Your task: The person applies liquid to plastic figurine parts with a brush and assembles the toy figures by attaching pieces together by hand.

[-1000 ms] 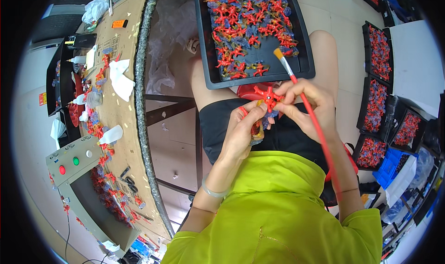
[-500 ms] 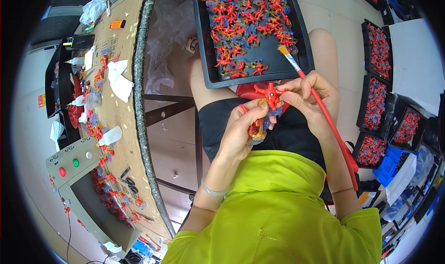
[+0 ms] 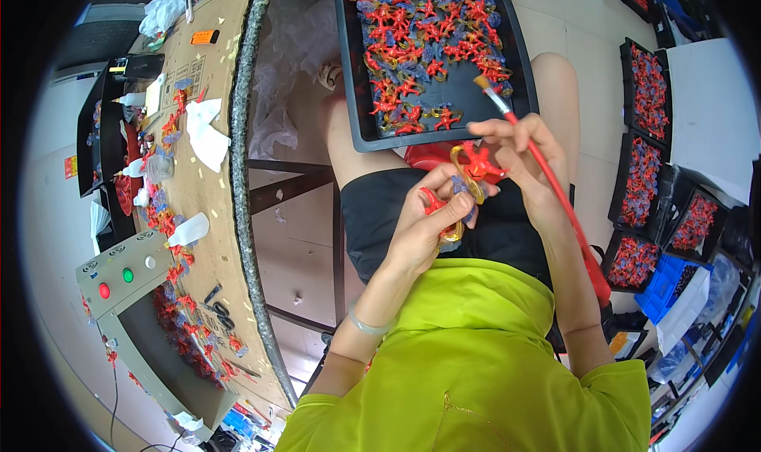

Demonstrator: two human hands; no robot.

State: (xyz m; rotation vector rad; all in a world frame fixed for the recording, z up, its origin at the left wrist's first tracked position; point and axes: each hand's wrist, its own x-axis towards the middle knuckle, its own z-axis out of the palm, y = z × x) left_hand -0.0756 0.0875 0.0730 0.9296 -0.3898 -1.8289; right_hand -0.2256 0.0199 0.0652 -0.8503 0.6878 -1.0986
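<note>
My left hand (image 3: 418, 228) is closed around a small bunch of plastic toy pieces in red, clear yellow and blue. Among them a glossy red star-shaped toy figure (image 3: 479, 163) sticks up above the fingers, next to a yellow ring part. My right hand (image 3: 533, 157) grips a paintbrush (image 3: 564, 206) with a long red handle, its bristles pointing up and away from me. The thumb and fingertips of that hand are beside the red figure; whether they touch it I cannot tell.
A black tray (image 3: 353, 71) of similar toys lies across my knees. At left, a cardboard-covered bench (image 3: 226, 246) carries bottles, tissue, scissors (image 3: 222, 316) and a grey machine (image 3: 131, 301) with buttons. Black trays (image 3: 634, 174) of toys stand on the floor at right.
My right fingers have come off the red figure and spread apart, the brush still held. The figure has tilted and shifted slightly right in my left hand.
</note>
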